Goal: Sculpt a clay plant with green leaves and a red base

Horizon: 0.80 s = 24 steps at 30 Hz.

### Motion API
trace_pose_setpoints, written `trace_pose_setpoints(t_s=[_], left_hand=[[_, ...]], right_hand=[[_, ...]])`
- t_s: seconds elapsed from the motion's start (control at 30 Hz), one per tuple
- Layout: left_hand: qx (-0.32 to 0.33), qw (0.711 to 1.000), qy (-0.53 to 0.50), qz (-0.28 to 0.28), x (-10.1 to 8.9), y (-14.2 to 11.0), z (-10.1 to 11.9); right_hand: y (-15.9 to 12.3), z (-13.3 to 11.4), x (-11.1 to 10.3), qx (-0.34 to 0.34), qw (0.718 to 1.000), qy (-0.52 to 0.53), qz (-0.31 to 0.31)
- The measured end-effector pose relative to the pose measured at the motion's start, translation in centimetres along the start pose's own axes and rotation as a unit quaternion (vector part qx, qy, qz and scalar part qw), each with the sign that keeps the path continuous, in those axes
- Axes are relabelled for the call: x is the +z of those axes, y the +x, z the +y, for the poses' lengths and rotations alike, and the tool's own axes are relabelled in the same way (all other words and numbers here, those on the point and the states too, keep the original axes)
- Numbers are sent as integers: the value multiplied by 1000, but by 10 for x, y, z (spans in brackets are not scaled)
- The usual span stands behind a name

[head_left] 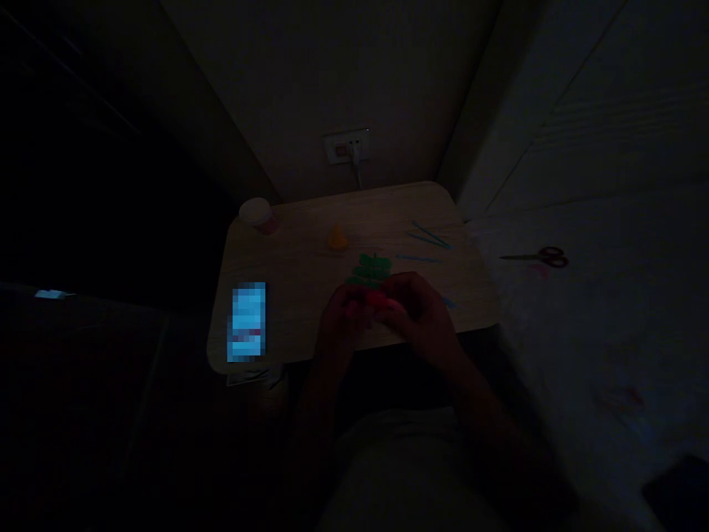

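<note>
The scene is very dark. Both my hands meet over the near edge of a small wooden table point(310, 244). My left hand point(339, 318) and my right hand point(418, 310) are closed together round a small red lump point(375, 299), perhaps modelling clay. Just beyond the hands lie green pieces point(370, 267) on the table. A small yellow piece point(337, 238) sits further back.
A lit phone screen point(247, 322) lies at the table's left front. A small lidded pot point(258, 214) stands at the back left corner. Thin blue sticks point(427, 236) lie at the back right. Scissors point(546, 256) rest on the pale surface to the right. A wall socket point(347, 146) is behind.
</note>
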<state>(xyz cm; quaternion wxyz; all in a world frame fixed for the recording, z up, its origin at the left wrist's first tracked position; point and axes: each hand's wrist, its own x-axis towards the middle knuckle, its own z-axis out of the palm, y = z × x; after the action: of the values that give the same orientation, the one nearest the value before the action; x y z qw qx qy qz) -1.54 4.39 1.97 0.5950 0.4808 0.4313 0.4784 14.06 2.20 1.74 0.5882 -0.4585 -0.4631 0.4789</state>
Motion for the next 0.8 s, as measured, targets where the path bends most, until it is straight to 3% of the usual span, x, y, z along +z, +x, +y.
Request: trace_pose_setpoints(t_s=[0.47,0.8], left_hand=[[-39,997,-39,49,0,3,0],[-12,999,26,39,-3,4,-6]], right_hand=[[-1,-4,-5,-146,977,-153,-33],[-3,-6,-4,-240,929,-281,3]])
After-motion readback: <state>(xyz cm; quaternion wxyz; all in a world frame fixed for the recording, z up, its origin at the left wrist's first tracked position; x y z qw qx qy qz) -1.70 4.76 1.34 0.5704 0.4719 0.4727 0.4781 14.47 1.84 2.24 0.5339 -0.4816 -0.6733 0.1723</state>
